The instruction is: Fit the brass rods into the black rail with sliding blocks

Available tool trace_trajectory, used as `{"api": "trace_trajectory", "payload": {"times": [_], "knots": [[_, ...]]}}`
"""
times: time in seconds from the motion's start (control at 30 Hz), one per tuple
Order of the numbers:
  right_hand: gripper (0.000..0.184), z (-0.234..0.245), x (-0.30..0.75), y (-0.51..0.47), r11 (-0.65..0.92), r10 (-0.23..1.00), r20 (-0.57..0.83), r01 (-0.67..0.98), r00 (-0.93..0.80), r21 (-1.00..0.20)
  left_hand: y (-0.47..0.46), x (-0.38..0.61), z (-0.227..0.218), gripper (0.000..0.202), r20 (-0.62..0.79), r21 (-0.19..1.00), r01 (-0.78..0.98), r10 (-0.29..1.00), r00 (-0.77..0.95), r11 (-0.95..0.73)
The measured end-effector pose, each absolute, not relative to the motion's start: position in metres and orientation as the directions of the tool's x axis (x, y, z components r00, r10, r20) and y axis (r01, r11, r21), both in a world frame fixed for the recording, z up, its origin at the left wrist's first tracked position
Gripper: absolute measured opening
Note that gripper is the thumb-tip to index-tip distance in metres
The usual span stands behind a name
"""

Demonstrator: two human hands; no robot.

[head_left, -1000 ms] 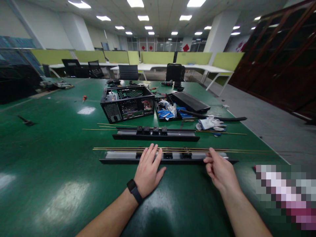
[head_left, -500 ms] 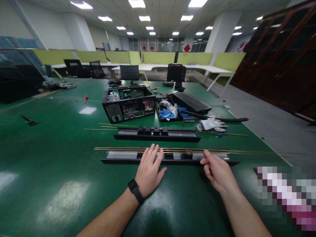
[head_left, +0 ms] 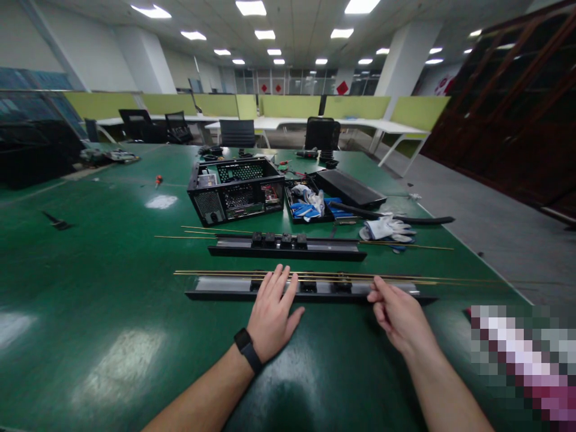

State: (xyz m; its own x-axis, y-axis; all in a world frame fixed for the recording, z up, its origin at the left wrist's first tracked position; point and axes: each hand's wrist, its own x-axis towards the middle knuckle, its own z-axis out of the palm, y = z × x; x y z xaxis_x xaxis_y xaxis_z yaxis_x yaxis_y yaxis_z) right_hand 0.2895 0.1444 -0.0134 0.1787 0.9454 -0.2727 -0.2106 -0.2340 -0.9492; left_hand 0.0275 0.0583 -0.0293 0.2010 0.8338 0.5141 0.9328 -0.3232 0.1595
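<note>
My left hand (head_left: 274, 318) lies palm down with its fingers stretched out, over the near black channel (head_left: 216, 294) and the thin brass-coloured rods (head_left: 207, 273) that run along it. What its fingertips press on is hidden. At the channel's right part, my right hand (head_left: 398, 315) is closed in a pinch on one thin brass rod (head_left: 427, 282), with the other fingers curled. Small black blocks (head_left: 344, 283) sit in the channel between the hands. Behind it, a second black channel (head_left: 288, 254) carries several black blocks and has thin rods sticking out at both ends.
An open black computer case (head_left: 236, 192) stands behind the channels. To its right are a black tray with blue-and-white gloves (head_left: 308, 203), a black panel (head_left: 348, 186), and another glove (head_left: 387, 228) beside a black tube (head_left: 423, 220). Green table (head_left: 112, 258) surrounds everything.
The view has shifted very slightly. Both hands keep nearly the same place and pose, and the channels have not visibly moved.
</note>
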Motion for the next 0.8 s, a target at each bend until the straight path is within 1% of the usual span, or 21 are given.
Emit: {"api": "trace_trajectory", "payload": {"times": [0.2, 0.3, 0.43, 0.67, 0.8], "knots": [[0.035, -0.016, 0.305, 0.15, -0.148, 0.919, -0.235, -0.276, 0.316, -0.95, 0.059, 0.027, -0.029, 0.065, 0.512, 0.164, 0.933, 0.836, 0.197, -0.32], [0.032, -0.018, 0.31, 0.153, -0.157, 0.917, -0.243, -0.272, 0.316, -0.949, 0.059, 0.028, -0.03, 0.066, 0.516, 0.164, 0.933, 0.834, 0.194, -0.319], [0.031, -0.019, 0.308, 0.154, -0.181, 0.913, -0.262, -0.264, 0.314, -0.947, 0.06, 0.028, -0.03, 0.067, 0.518, 0.164, 0.935, 0.834, 0.191, -0.316], [0.025, -0.013, 0.308, 0.155, -0.178, 0.884, -0.285, -0.297, 0.37, -0.938, 0.06, 0.026, -0.031, 0.068, 0.527, 0.169, 0.934, 0.83, 0.186, -0.316], [0.02, -0.01, 0.311, 0.156, -0.19, 0.872, -0.296, -0.287, 0.39, -0.939, 0.06, 0.026, -0.03, 0.069, 0.526, 0.176, 0.929, 0.829, 0.19, -0.324]]}}
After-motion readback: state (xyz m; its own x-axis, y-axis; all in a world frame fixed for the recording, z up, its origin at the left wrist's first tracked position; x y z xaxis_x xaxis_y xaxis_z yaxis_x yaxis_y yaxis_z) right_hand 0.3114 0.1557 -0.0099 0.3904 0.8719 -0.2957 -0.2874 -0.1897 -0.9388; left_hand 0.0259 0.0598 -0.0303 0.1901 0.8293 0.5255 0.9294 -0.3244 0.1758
